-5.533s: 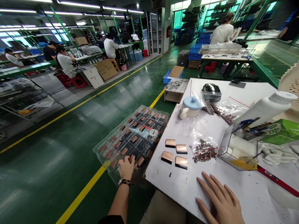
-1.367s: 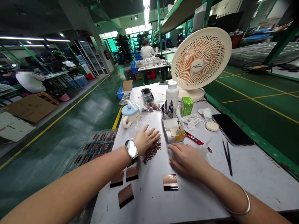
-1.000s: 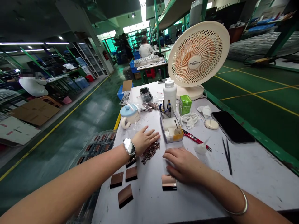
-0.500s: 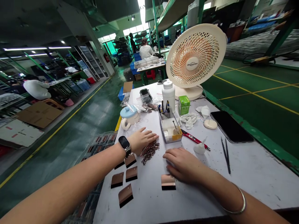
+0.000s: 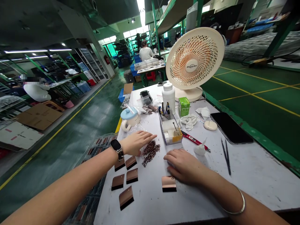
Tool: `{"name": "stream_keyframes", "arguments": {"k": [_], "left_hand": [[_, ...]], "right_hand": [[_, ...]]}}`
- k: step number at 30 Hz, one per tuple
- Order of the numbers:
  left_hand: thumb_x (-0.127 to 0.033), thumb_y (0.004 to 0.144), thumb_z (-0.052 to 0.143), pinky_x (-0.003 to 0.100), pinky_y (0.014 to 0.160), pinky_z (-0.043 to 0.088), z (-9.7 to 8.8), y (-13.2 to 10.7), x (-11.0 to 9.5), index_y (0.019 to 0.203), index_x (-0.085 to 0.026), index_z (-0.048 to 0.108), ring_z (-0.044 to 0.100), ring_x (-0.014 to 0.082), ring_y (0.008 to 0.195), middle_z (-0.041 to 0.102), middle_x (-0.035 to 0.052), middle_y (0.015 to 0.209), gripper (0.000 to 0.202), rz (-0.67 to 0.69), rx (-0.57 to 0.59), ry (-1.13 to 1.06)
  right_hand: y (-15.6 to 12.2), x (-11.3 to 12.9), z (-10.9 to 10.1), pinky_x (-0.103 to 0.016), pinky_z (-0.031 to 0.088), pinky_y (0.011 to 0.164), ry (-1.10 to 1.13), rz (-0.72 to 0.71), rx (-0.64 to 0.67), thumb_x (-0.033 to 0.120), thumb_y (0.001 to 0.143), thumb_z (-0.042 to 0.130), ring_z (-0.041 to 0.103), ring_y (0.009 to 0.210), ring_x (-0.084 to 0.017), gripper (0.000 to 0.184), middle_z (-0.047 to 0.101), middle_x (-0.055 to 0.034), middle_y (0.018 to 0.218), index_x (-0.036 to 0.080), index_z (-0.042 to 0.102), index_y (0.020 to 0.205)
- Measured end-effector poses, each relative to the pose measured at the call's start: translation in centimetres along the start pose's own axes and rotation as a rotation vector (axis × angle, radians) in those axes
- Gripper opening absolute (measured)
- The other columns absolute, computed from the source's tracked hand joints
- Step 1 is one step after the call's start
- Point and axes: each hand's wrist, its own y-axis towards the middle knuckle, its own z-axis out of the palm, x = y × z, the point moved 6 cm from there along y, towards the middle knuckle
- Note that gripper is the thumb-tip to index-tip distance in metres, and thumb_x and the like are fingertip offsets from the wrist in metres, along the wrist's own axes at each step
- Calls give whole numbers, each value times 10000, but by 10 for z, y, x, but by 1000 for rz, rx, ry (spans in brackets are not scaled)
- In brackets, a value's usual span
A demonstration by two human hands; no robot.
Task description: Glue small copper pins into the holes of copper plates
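We count six copper-faced plates (image 5: 126, 197) nearest on the white bench (image 5: 253, 184). The right hand (image 5: 185, 167) lies palm down, loosely open, just above one plate, its underside hidden. The left hand (image 5: 136, 143), fingers extended and empty, lies beside a heap of small copper parts (image 5: 150, 153), too many to count. A clear blister tray (image 5: 100, 145) past the bench edge is partly hidden.
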Motion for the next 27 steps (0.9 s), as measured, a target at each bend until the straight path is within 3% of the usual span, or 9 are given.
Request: {"name": "stream_keyframes", "arguments": {"k": [8,21,27], "left_hand": [[-122,626,638,392,1003,361,-3,-2,3,1439,-96,201,489,326,1192,477,180,1326,923,-51,-26,-17],[-126,627,595,379,955,411,-6,-6,9,1347,-154,330,523,291,1133,506,135,1271,768,-74,-118,-62],[-135,700,594,387,911,434,-5,-7,9,1376,-165,306,544,289,1101,544,133,1221,736,-64,-143,-44]], "right_hand": [[1,-2,0,-360,391,803,0,7,1,193,873,475,533,943,-220,189,597,-79,981,164,582,1026],[1,-3,2,-349,377,788,-18,9,-2,198,869,483,525,948,-219,183,596,-70,978,174,575,1025],[2,-5,4,-348,364,776,-19,1,12,203,856,488,514,928,-220,171,592,-71,965,170,574,1000]]}}
